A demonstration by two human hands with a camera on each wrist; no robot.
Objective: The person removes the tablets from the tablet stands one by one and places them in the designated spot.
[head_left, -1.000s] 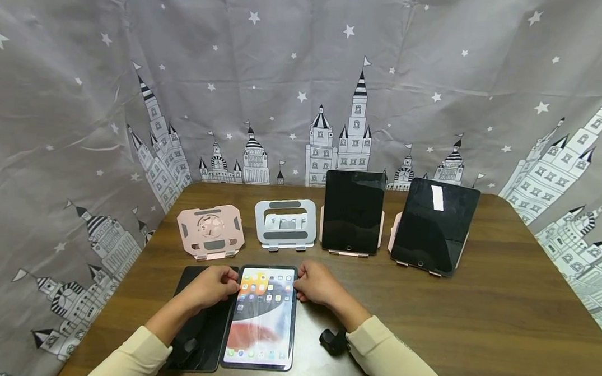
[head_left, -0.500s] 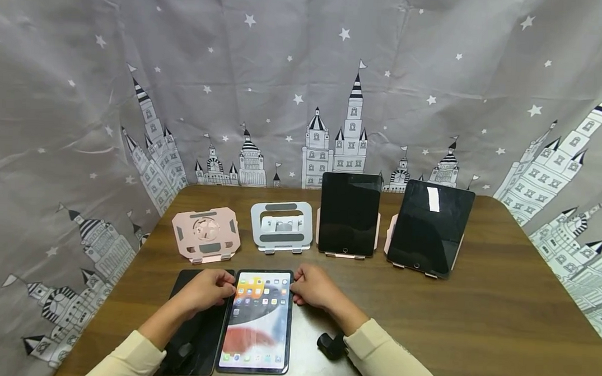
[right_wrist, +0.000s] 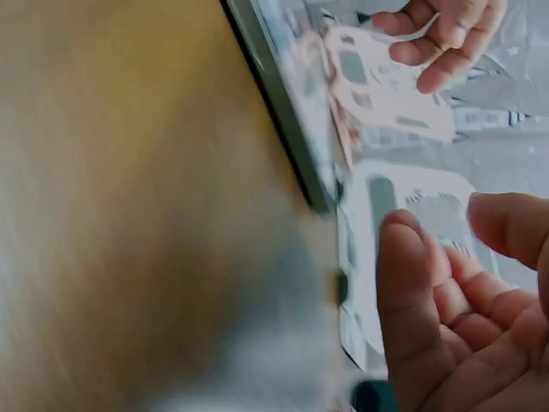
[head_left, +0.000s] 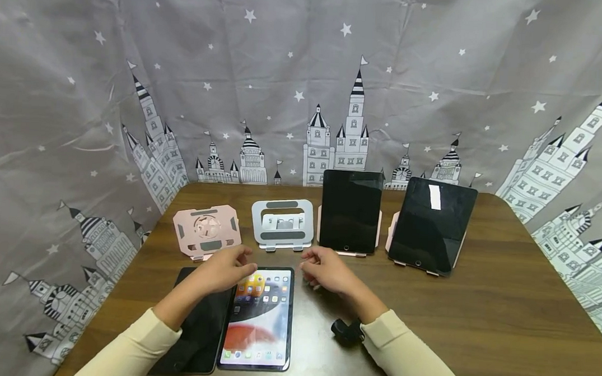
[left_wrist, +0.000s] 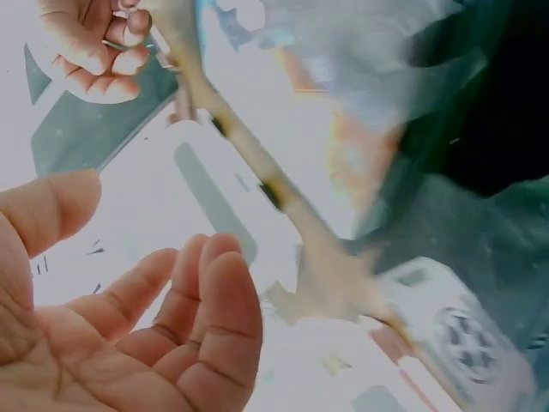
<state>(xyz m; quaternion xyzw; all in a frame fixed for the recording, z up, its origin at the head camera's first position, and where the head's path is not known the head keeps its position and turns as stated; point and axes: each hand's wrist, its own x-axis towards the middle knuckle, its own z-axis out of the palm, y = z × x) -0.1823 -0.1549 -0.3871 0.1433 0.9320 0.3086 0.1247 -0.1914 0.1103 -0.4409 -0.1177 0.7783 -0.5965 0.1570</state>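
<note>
A tablet with a lit home screen [head_left: 257, 326] lies flat on the table, its long side toward me. Beside it on the left is a dark-screened tablet [head_left: 200, 340], partly covered by my left forearm. My left hand [head_left: 227, 270] hovers around the lit tablet's top left corner, thumb and fingers apart and nothing between them. Past the top right corner, my right hand [head_left: 326, 269] has its fingers loosely bent, holding nothing. Both wrist views show bare palms: the left hand [left_wrist: 146, 335] and the right hand [right_wrist: 467, 330].
A pink stand [head_left: 208, 229] and a light grey stand [head_left: 283, 223] stand behind the hands, bearing no tablet. To their right, two dark tablets, one upright [head_left: 350, 212] and one tilted [head_left: 432, 233], rest on pink stands. A castle-print curtain [head_left: 296, 70] hangs behind the table.
Both hands have let go of the lit tablet's side edges and moved up and away toward its top corners. The lit tablet stays lying in place.
</note>
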